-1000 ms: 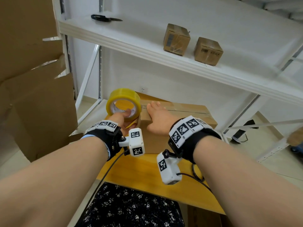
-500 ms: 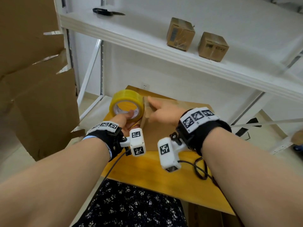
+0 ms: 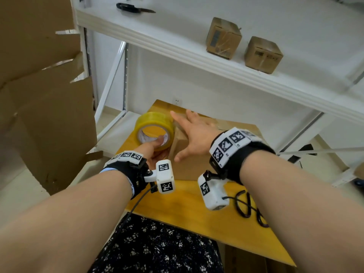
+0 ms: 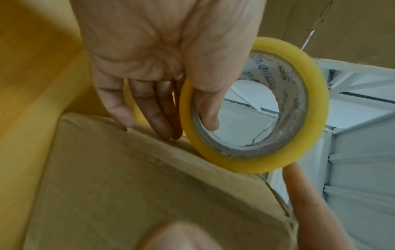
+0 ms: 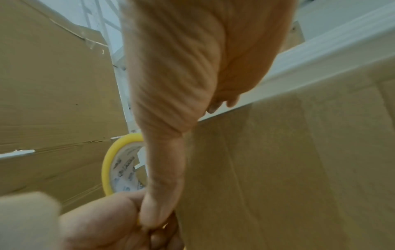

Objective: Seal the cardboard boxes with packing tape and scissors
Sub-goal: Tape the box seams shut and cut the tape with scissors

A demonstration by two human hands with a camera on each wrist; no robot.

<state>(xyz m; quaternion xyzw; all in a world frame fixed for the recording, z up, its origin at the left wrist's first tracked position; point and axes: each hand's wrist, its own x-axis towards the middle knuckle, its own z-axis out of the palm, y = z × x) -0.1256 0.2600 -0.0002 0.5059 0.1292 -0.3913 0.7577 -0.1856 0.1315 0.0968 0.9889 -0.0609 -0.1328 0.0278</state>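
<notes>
A brown cardboard box (image 3: 194, 167) lies on the yellow table (image 3: 197, 211). My left hand (image 3: 155, 147) grips a yellow roll of packing tape (image 3: 154, 127) at the box's left end, with the thumb inside the core. In the left wrist view the roll (image 4: 256, 157) rests against the box edge (image 4: 138, 177), and the other fingers (image 4: 158, 118) touch that edge. My right hand (image 3: 194, 134) lies open and spread over the box's left end, beside the roll, palm on the cardboard (image 5: 288, 169). Black scissors (image 3: 134, 9) lie on the white shelf above.
Two small sealed boxes (image 3: 223, 38) (image 3: 263, 54) stand on the white shelf (image 3: 177, 46). Large flattened cardboard sheets (image 3: 39, 95) lean at the left. A black cable (image 3: 248, 208) coils on the table at the right. White shelf posts stand behind the table.
My right hand has slid from the box's top to its left end and spread its fingers. The left hand has kept its hold on the tape roll at that end.
</notes>
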